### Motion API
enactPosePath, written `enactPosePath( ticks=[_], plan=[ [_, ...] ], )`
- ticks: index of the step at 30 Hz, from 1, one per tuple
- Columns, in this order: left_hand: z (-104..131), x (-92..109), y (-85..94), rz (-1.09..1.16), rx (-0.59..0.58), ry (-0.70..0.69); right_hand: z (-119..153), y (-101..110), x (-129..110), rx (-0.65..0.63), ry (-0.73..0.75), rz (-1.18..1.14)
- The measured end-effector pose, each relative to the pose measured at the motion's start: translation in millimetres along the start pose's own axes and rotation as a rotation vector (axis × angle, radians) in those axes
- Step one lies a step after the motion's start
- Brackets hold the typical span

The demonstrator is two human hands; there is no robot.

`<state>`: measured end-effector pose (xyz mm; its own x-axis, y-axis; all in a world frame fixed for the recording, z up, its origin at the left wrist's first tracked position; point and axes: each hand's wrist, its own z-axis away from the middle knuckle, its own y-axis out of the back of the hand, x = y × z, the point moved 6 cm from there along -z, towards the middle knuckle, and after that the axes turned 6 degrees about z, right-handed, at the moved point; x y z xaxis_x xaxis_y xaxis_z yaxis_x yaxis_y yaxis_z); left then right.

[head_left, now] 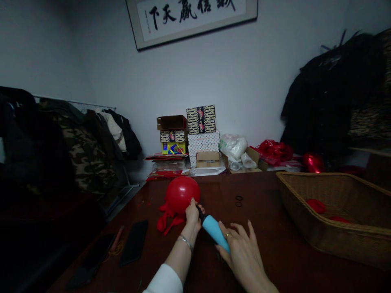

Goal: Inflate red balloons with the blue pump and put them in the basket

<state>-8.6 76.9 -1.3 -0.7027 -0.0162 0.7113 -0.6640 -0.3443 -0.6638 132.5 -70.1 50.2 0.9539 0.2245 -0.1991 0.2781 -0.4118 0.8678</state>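
A partly inflated red balloon (182, 194) sits at the nozzle end of a light-blue hand balloon pump (216, 232). My left hand (193, 213) is closed around the balloon's neck and the pump's black tip. At the pump's near end, my right hand (242, 252) has the blue barrel between thumb and index finger, while its other fingers are spread. The palm side and the pump's rear end are hidden from me. Limp red balloons (166, 219) lie on the table just left of the inflated one.
On the dark wooden table (259, 211), a wicker basket (336, 234) with red pieces inside stands at right. Two black phone-like slabs, one a dark slab (134, 243), lie at left near rubber bands (116, 248). Small dark rings (238, 198) lie beyond my hands. Stacked boxes (203, 142) stand behind.
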Motion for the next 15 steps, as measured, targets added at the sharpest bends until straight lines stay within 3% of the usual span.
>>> enactPosePath(
  ticks=[4,12,15],
  plan=[
    [-10.5,10.9,2.2,0.020,0.014,-0.006,3.7,7.9,5.8,-0.015,0.002,-0.036],
    [-32.2,54.3,2.3,0.073,0.039,-0.038,8.8,29.2,25.8,-0.048,0.065,-0.061],
    [-36.0,59.4,4.0,0.075,0.041,-0.041,8.7,31.4,29.8,-0.040,0.074,-0.055]
  ],
)
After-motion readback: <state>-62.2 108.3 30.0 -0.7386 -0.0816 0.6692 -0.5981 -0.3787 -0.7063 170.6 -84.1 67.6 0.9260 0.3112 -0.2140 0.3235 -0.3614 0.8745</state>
